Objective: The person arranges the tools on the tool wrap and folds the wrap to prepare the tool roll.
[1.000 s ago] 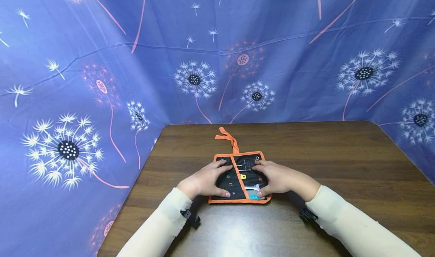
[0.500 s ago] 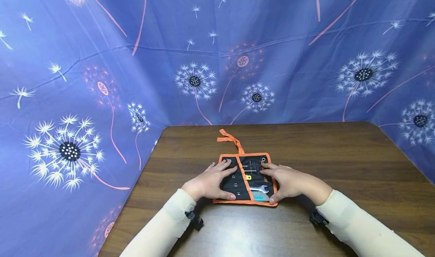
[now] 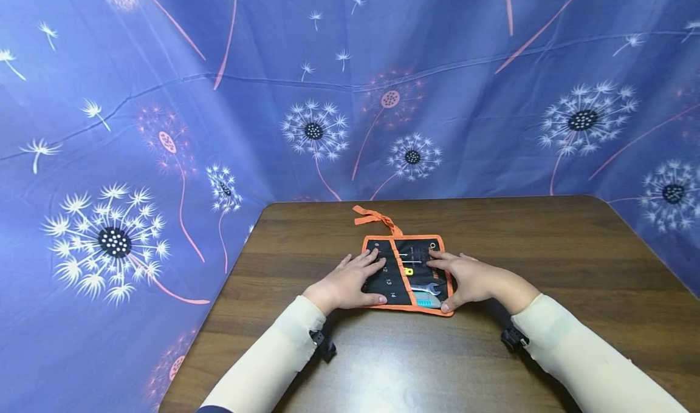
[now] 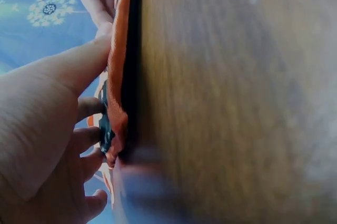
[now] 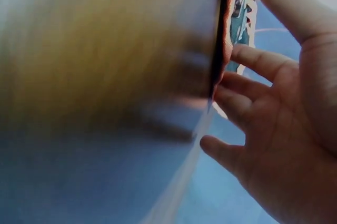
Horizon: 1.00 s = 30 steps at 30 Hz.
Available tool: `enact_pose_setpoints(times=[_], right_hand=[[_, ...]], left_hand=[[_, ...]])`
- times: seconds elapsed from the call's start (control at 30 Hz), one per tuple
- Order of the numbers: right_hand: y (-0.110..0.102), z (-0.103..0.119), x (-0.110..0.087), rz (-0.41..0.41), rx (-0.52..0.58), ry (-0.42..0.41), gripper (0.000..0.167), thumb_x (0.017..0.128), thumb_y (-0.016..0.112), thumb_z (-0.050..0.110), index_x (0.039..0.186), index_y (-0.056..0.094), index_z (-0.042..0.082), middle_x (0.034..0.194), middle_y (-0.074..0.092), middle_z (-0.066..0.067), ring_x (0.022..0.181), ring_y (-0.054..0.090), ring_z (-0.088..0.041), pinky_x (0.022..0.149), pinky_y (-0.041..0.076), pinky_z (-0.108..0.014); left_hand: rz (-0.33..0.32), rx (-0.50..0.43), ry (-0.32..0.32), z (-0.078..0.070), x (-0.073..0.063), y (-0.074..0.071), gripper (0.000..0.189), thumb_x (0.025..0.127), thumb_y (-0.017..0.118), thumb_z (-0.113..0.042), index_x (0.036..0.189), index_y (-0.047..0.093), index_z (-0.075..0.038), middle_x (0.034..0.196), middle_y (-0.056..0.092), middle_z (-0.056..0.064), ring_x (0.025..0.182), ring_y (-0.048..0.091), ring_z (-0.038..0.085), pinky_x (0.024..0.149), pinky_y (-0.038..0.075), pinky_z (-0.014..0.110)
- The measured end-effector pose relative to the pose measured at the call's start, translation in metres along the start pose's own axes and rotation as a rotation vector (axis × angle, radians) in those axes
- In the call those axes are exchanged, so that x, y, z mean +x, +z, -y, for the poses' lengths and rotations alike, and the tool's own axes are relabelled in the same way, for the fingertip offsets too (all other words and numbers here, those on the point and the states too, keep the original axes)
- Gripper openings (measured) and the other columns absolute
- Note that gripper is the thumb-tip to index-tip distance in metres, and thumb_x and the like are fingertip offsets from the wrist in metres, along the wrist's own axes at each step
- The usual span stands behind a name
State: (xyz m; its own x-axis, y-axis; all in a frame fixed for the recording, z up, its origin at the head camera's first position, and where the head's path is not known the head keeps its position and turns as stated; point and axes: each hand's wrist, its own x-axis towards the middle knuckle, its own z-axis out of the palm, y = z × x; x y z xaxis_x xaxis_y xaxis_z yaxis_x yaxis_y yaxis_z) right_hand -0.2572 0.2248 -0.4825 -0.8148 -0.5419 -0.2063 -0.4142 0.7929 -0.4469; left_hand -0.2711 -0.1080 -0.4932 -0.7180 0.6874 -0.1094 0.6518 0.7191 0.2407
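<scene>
A black tool pouch (image 3: pixel 401 273) with orange trim lies flat on the table, numbers printed on its left part. From its right part show an open-end wrench (image 3: pixel 431 288), a teal-and-grey item (image 3: pixel 426 300), a small yellow piece (image 3: pixel 408 271) and thin metal shafts. My left hand (image 3: pixel 346 284) rests spread on the pouch's left side, thumb near its front edge. On the right side, my right hand (image 3: pixel 477 280) touches the edge, fingers extended and thumb at the near corner. In the left wrist view, the left thumb (image 4: pixel 87 63) lies along the orange trim (image 4: pixel 120 50).
Orange tie straps (image 3: pixel 377 216) stretch from the pouch's far edge over the brown wooden table (image 3: pixel 525 237). Behind the table hangs a blue dandelion-print cloth (image 3: pixel 481 127). A black camera mount sits on each wrist.
The pouch has slid right and slightly away across the table, both hands moving with it. My right hand has shifted outward to the pouch's right edge, uncovering more of the wrench.
</scene>
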Motion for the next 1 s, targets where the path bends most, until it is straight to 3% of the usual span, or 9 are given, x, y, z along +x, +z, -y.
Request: enact_pose_setpoints(times=[0.3,0.53,0.77,1.0], right_hand=[[-0.006,-0.013,0.004,0.015,0.031,0.006,0.108,0.072,0.096,0.050,0.159,0.046,0.010,0.172,0.021,-0.017,0.151,0.018,-0.057,0.114,0.017,-0.077],[-0.006,-0.015,0.005,0.016,0.043,0.005,0.108,0.073,0.095,0.052,0.159,0.045,0.010,0.172,0.020,-0.017,0.149,0.017,-0.061,0.111,0.021,-0.078],[-0.002,-0.011,-0.004,-0.003,0.090,-0.002,0.105,0.078,0.093,0.045,0.160,0.042,0.007,0.172,0.020,-0.016,0.153,0.022,-0.051,0.114,0.029,-0.069],[0.004,-0.005,-0.022,-0.095,0.051,-0.093,0.079,0.086,0.089,0.037,0.152,0.055,0.010,0.166,0.036,-0.015,0.149,0.036,-0.042,0.110,0.040,-0.062]], left_hand=[[-0.011,-0.041,0.005,0.001,0.011,-0.002,0.092,0.094,0.063,-0.069,0.167,0.028,-0.025,0.175,0.015,0.004,0.160,0.015,0.023,0.125,0.015,0.058],[-0.017,-0.042,0.000,0.004,0.012,0.000,0.093,0.094,0.063,-0.070,0.167,0.029,-0.025,0.175,0.014,0.004,0.160,0.015,0.023,0.125,0.015,0.057],[-0.014,-0.017,0.016,0.000,0.007,0.000,0.087,0.097,0.061,-0.067,0.166,0.033,-0.022,0.174,0.017,0.009,0.159,0.017,0.026,0.125,0.018,0.055],[-0.059,-0.053,0.038,0.001,-0.007,0.000,0.071,0.098,0.067,-0.058,0.156,0.052,-0.020,0.171,0.027,0.007,0.157,0.024,0.026,0.123,0.026,0.044]])
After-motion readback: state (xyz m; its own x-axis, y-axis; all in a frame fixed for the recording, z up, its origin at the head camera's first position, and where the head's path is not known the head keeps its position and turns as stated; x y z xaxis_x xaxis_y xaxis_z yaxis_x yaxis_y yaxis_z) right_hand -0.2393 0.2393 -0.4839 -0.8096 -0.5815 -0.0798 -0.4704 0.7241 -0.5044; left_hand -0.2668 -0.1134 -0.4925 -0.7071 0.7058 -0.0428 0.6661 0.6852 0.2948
